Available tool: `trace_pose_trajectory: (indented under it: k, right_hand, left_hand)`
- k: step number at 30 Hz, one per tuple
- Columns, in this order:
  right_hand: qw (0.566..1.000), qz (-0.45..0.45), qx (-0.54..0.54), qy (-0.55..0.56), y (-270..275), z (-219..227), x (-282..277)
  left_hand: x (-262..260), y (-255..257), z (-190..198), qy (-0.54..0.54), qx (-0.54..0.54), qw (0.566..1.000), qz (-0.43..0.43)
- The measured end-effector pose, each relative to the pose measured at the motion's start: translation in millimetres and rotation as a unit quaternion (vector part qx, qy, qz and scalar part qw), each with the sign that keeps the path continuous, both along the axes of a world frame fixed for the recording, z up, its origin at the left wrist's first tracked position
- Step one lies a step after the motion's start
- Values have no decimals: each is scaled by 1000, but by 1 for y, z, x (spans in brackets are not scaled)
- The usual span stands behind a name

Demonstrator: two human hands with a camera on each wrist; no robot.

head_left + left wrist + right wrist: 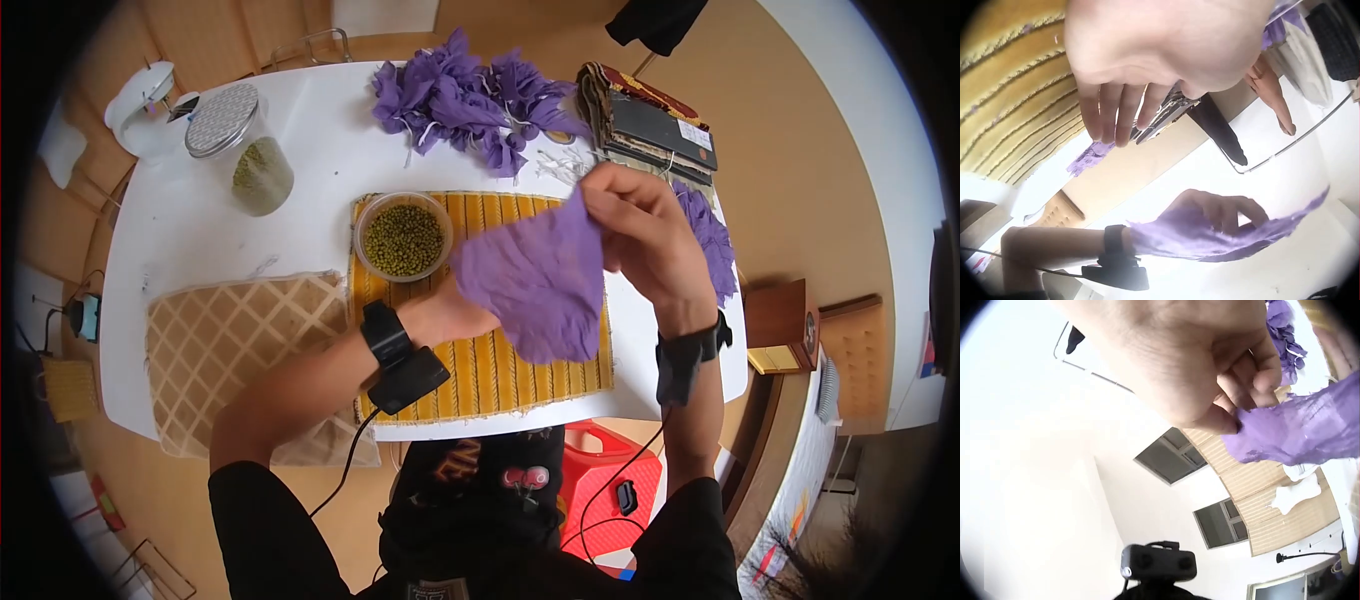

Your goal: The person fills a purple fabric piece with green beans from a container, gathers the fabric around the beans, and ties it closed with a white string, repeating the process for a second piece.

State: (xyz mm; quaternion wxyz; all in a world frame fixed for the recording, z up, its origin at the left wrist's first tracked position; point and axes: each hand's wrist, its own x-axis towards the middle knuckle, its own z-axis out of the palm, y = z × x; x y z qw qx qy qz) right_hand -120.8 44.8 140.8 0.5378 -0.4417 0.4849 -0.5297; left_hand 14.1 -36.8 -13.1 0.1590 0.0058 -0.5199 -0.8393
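In the head view I see the right hand (645, 230) pinching a thin, crinkled purple cloth (545, 285) by its edge, above a yellow striped mat (480, 385). Bunched purple cloth bundles (450, 95) with white strings look made up; this loose piece isn't gathered. Green beans (402, 240) fill a clear round tub (358, 235). From the left wrist I see the left hand (1163, 47) empty, fingers extended. The right wrist shows me thumb and fingertips closed on the cloth.
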Motion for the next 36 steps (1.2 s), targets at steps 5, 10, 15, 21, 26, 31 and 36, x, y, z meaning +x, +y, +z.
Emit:
trace_pose_trajectory:
  k: [5,10,15,21,26,31,36]
  right_hand:
    - [959,-4,39,282,-25,-31,-8]
    - [917,-29,53,393,-24,-43,1]
    - [817,-89,-85,563,-33,-38,7]
    - [713,-46,-158,681,-6,-12,44]
    - [658,54,-104,744,21,-25,62]
    - [677,87,-109,723,25,-33,46]
    - [731,-31,-106,673,21,-35,52]
  left_hand:
    - [8,-1,6,43,403,909,-98]
    - [15,-5,7,9,361,925,-121]
    - [17,-7,7,-21,392,911,-125]
    - [20,-12,3,53,378,906,-183]
    - [20,-4,9,-41,406,910,-74]
    - [16,-6,1,-41,426,896,-115]
    - [19,-4,9,-62,420,900,-94]
